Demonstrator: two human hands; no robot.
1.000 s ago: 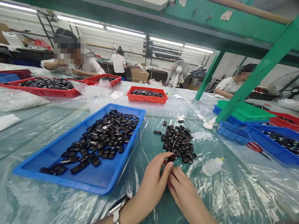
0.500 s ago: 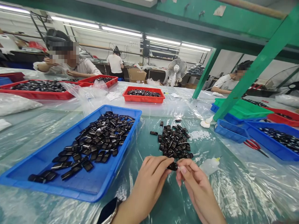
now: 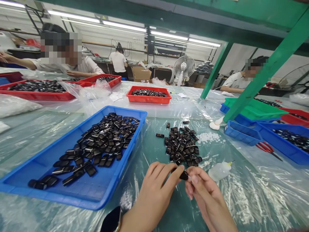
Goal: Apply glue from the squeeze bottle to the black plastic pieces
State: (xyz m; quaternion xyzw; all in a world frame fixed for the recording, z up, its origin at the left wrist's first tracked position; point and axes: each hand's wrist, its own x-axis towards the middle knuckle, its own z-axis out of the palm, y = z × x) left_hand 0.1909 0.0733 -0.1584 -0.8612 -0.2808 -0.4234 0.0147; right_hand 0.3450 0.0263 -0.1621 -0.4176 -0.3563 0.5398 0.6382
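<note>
My left hand [image 3: 154, 193] and my right hand [image 3: 207, 196] meet near the table's front edge, both pinching one small black part [image 3: 184, 175] between their fingertips. Just beyond them a loose pile of the same black parts [image 3: 181, 146] lies on the plastic-covered table. To the left stands a blue tray [image 3: 60, 190] holding many more black parts [image 3: 101, 141]. A small squeeze bottle [image 3: 218, 170] lies on its side to the right of my hands. A dark watch shows on my left wrist.
Small white pieces [image 3: 209, 137] lie beyond the pile. Red trays [image 3: 149, 96] of black parts stand farther back, blue and green trays [image 3: 253, 112] at right, with red scissors [image 3: 266, 148]. A green post [image 3: 260, 71] slants down. Other people sit at the far side.
My hands lifted a black part from the pile's near edge and brought it toward me, now pinched between both hands. The view shifted slightly.
</note>
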